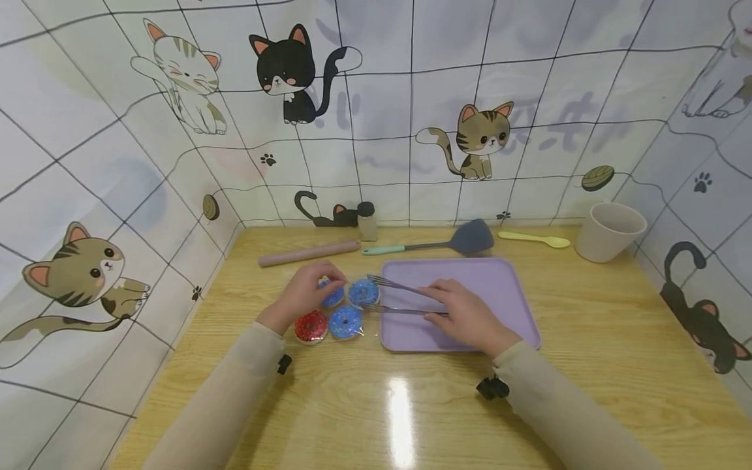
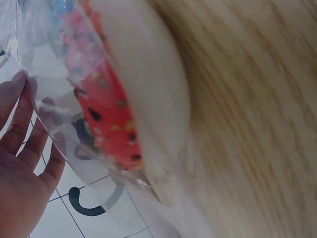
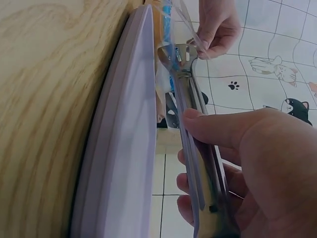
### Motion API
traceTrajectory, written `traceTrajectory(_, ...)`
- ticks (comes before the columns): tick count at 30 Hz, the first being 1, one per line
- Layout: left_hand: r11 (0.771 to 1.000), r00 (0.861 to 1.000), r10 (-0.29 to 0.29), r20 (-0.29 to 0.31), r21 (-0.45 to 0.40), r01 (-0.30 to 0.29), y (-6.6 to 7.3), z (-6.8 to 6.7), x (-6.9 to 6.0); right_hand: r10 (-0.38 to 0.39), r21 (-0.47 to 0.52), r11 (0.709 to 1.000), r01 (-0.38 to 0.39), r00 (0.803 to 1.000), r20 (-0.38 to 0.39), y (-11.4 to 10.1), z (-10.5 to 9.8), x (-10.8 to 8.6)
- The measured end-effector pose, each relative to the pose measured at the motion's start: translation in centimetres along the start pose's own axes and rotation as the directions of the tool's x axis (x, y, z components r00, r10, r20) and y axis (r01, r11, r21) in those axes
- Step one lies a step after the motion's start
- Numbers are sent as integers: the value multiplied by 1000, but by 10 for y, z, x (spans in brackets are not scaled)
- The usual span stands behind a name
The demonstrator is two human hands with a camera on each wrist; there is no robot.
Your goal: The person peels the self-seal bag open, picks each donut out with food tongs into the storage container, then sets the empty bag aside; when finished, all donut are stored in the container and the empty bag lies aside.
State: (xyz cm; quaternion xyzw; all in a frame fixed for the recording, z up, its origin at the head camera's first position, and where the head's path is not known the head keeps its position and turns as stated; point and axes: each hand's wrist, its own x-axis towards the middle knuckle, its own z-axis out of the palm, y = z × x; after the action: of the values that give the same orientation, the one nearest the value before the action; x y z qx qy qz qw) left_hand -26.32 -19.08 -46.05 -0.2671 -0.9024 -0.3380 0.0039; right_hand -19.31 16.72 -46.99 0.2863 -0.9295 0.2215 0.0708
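Observation:
Several toy donuts lie inside a clear plastic bag (image 2: 54, 106) on the table: a red sprinkled donut (image 1: 309, 328) and three blue ones, with a blue donut (image 1: 345, 322) at the front. My left hand (image 1: 302, 290) is over the bag's left side, partly covering the back-left donut. In the left wrist view its thumb and fingers pinch the edge of the plastic. My right hand (image 1: 464, 313) grips metal tongs (image 3: 179, 96) between thumb and fingers. The slotted tips are spread apart, at the right side of the bag. Underneath the tongs is a purple tray (image 1: 517, 326).
Behind the donuts lie a rolling pin (image 1: 308, 253), a spatula (image 1: 470, 238) with a mint handle, and a yellow spoon (image 1: 534, 239). A black-capped jar (image 1: 367, 225) stands by the cat-print wall. At the back right stands a beige cup (image 1: 608, 234).

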Motion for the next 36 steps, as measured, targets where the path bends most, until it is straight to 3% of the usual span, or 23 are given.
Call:
traceTrajectory(17, 1000, 1000, 9, -2, 10, -9, 0, -3, -1, -36, 5, 999, 38, 989, -146, 30, -21, -50)
traceTrajectory(36, 1000, 1000, -11, 2, -3, 11, 4, -1, 0, 180, -50, 980, -192, 966, -184, 98, -71, -118)
